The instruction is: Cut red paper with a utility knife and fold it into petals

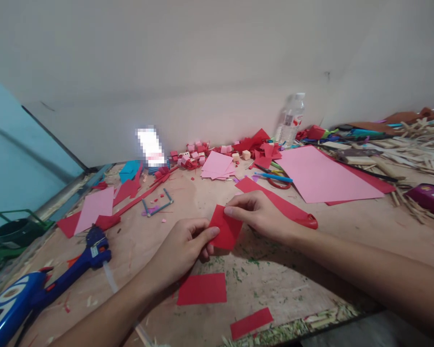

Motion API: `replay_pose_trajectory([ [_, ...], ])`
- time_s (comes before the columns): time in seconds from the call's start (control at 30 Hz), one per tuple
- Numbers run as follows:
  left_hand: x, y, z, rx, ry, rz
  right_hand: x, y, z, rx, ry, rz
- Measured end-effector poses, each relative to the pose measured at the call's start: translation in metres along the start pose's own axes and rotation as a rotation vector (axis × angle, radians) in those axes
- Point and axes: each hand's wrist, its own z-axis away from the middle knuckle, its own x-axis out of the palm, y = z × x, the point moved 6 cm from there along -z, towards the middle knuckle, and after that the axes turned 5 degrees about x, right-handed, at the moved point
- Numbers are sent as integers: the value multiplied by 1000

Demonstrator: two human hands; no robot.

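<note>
A small piece of red paper point(225, 230) is held up over the table between both hands. My left hand point(188, 246) pinches its left edge, thumb on top. At the upper right corner, my right hand point(256, 212) grips the same piece between thumb and fingers. Below the hands lies a red paper rectangle point(202, 289), and a narrower red strip point(251, 323) rests near the front edge. Behind my right hand a longer red sheet point(275, 200) lies with its right end curled.
A blue glue gun point(94, 248) lies at left. Pink sheets point(325, 176), scissors point(278, 182) and a plastic bottle point(292, 120) stand or lie at back right. Small pink cubes point(193, 154) line the wall near a bright phone-like screen point(151, 147). Wooden sticks point(419, 140) heap far right.
</note>
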Motion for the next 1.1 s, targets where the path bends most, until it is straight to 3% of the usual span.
replay_pose_trajectory([
  [0.27, 3, -4, 2, -71, -88, 108, 2, 2, -2, 9, -60, -31],
  [0.43, -1, -1, 0, -19, -15, 163, 5, 1, -1, 20, -103, -44],
  [0.53, -3, 3, -1, -25, 65, 223, 1, 0, -3, 3, -24, -28],
  [0.63, -5, 7, -2, -28, 135, 309, -4, 4, -5, 83, 32, -49],
  [0.9, -25, 1, -7, 43, 275, 244, 3, 20, -5, 302, -32, -371],
  [1.1, -21, 9, -6, 162, 135, 61, 4, 21, -5, 343, -8, -464],
])
